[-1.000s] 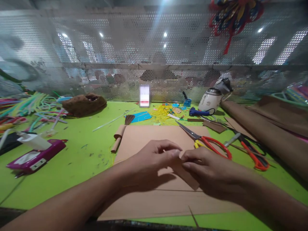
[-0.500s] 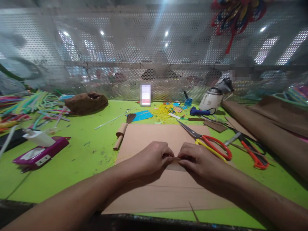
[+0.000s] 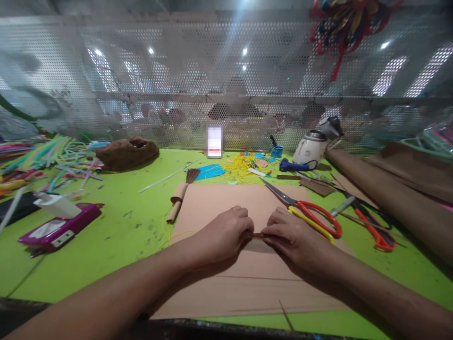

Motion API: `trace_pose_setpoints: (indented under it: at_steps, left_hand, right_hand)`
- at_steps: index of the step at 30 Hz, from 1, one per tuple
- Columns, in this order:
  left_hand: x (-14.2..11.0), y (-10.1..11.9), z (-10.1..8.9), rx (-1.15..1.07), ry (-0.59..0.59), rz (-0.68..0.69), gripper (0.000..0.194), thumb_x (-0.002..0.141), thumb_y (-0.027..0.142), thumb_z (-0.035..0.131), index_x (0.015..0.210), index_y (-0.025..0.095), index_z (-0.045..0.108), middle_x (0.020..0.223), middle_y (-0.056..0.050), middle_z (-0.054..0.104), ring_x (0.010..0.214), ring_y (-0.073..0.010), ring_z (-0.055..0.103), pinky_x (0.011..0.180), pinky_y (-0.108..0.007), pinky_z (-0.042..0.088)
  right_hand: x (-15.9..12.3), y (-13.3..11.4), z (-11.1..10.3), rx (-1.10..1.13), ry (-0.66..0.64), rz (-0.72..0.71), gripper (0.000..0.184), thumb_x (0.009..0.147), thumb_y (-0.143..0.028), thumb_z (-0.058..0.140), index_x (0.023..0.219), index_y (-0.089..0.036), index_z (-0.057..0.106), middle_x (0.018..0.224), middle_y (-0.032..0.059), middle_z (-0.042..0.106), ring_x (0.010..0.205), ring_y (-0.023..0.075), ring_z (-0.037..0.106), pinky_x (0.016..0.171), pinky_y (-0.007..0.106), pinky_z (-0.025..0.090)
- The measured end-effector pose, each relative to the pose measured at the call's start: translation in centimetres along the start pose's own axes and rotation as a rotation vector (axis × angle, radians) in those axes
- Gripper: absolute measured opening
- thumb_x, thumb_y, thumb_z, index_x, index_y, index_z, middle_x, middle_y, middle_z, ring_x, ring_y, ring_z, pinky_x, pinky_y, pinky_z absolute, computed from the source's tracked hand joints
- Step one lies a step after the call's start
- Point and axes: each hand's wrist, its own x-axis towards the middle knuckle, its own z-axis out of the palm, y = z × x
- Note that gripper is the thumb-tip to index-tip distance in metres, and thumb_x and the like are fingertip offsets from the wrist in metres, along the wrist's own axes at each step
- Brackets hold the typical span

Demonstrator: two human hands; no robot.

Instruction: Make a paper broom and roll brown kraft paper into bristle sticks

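My left hand (image 3: 233, 229) and my right hand (image 3: 295, 233) face each other over a large tan paper sheet (image 3: 219, 198). Between their pinched fingertips runs a thin strip of brown paper (image 3: 259, 235), perhaps folded or rolled; the fingers cover most of it. Scissors with red and yellow handles (image 3: 318, 216) lie just beyond my right hand, blades pointing away to the left. At the sheet's left edge rests a small rolled paper piece (image 3: 179, 193) with a dark brown fringed tuft (image 3: 192, 175).
A purple power strip (image 3: 60, 231) with a white plug sits on the left. Red-handled scissors (image 3: 375, 231) and brown paper rolls (image 3: 382, 198) lie on the right. Behind are yellow shreds (image 3: 244, 166), a blue glue gun (image 3: 297, 165) and a white kettle-like pot (image 3: 309, 147).
My fingers have shifted slightly on the strip, the right fingertips moving a little outward. The strip stays between both hands, and the other things lie where they were.
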Motion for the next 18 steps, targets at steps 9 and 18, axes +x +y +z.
trace_pose_setpoints:
  at_steps: [9, 18]
  left_hand:
    - [0.21, 0.48, 0.10, 0.006, -0.009, 0.031, 0.020, 0.092, 0.020, 0.045, 0.087, 0.017, 0.064, 0.082, -0.005, 0.054, 0.080, -0.0161, 0.048, 0.068, -0.025, 0.038]
    - [0.41, 0.35, 0.24, 0.022, 0.009, 0.042, 0.016, 0.088, 0.016, 0.049, 0.076, 0.015, 0.061, 0.076, -0.003, 0.053, 0.075, -0.0149, 0.047, 0.064, -0.025, 0.037]
  right_hand:
    - [0.15, 0.57, 0.36, 0.032, -0.011, 0.008, 0.022, 0.090, -0.016, 0.050, 0.079, -0.015, 0.068, 0.076, 0.0056, 0.059, 0.074, 0.0152, 0.052, 0.066, 0.028, 0.040]
    - [0.24, 0.19, 0.07, -0.029, -0.073, 0.008, 0.019, 0.089, -0.012, 0.049, 0.081, -0.015, 0.065, 0.080, 0.0057, 0.058, 0.075, 0.0160, 0.052, 0.067, 0.028, 0.040]
